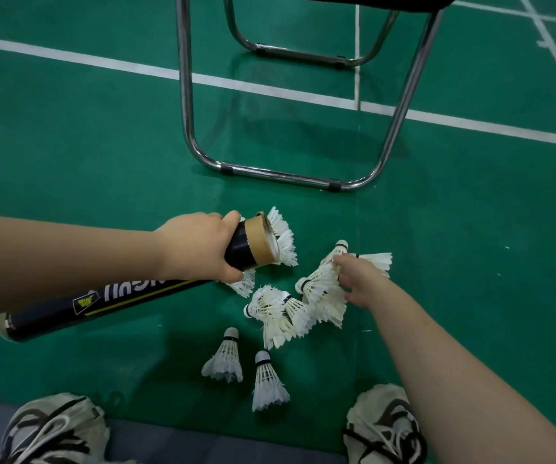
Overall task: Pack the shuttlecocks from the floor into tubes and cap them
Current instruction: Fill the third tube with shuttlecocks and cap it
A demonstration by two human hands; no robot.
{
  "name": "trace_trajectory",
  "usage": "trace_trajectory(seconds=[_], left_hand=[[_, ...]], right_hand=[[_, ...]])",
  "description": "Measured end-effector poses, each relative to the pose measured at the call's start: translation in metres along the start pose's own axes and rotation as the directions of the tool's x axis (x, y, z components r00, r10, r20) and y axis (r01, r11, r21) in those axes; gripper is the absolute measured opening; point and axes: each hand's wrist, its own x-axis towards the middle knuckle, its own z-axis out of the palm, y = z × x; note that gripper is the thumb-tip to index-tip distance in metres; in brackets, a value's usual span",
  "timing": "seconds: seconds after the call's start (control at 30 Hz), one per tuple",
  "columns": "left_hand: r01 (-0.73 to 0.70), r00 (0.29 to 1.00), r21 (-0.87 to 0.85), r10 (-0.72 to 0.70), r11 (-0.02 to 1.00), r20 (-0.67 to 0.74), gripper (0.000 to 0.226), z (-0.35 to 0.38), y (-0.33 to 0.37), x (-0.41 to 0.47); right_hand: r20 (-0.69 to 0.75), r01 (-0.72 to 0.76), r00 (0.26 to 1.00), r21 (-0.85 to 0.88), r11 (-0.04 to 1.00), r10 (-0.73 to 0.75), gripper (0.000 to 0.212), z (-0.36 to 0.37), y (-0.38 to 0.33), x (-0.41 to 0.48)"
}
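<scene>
Two white shoes (pixel 57 428) are set on the green floor (pixel 69 155) just behind loose shuttlecocks (pixel 226 360), beyond which a nested shuttlecock stack (pixel 320 289) is pinched in the grip of the right hand (pixel 360 279), while a black tube (pixel 102 303) is held near its open mouth in the curled grip of the left hand (pixel 199 249).

One wide-angle view from the head, facing forward and down at the floor (pixel 69 155); left hand (pixel 199 246) and right hand (pixel 360 279) close below; shoes (pixel 52 430) at bottom edge.
</scene>
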Motion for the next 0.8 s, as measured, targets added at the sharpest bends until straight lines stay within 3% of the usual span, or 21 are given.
trace_trajectory(seconds=[0.07, 0.17, 0.3, 0.4, 0.47, 0.6, 0.8], left_hand=[[-0.004, 1.000, -0.001, 0.004, 1.000, 0.005, 0.058, 0.000, 0.003, 0.003], [-0.007, 1.000, 0.005, 0.007, 1.000, 0.007, 0.059, 0.001, 0.005, 0.007], [-0.009, 1.000, 0.021, 0.009, 1.000, 0.004, 0.059, 0.002, 0.005, 0.010], [0.002, 1.000, 0.022, -0.002, 1.000, 0.007, 0.058, 0.002, 0.002, 0.009], [0.013, 1.000, 0.024, -0.013, 1.000, 0.007, 0.058, 0.002, 0.000, 0.008], [0.036, 0.999, 0.024, -0.036, 0.999, 0.014, 0.058, 0.001, -0.006, 0.006], [0.043, 0.999, 0.021, -0.043, 0.999, 0.011, 0.057, 0.002, -0.011, 0.003]], right_hand=[[-0.002, -0.018, 1.000, 0.170, 0.985, 0.019, 0.055, -0.003, -0.001, 0.003], [-0.054, 0.035, 0.998, 0.274, 0.961, -0.021, 0.052, -0.006, -0.009, 0.003], [-0.219, 0.206, 0.961, 0.169, 0.964, -0.167, 0.033, -0.005, -0.027, -0.008], [-0.245, 0.317, 0.928, 0.127, 0.940, -0.280, 0.017, -0.002, -0.037, -0.022], [-0.207, 0.404, 0.906, 0.164, 0.900, -0.369, 0.009, 0.001, -0.037, -0.031], [-0.084, 0.569, 0.822, 0.179, 0.802, -0.564, 0.014, 0.011, -0.040, -0.044], [0.264, 0.679, 0.725, -0.114, 0.725, -0.637, 0.013, 0.036, -0.055, -0.065]])
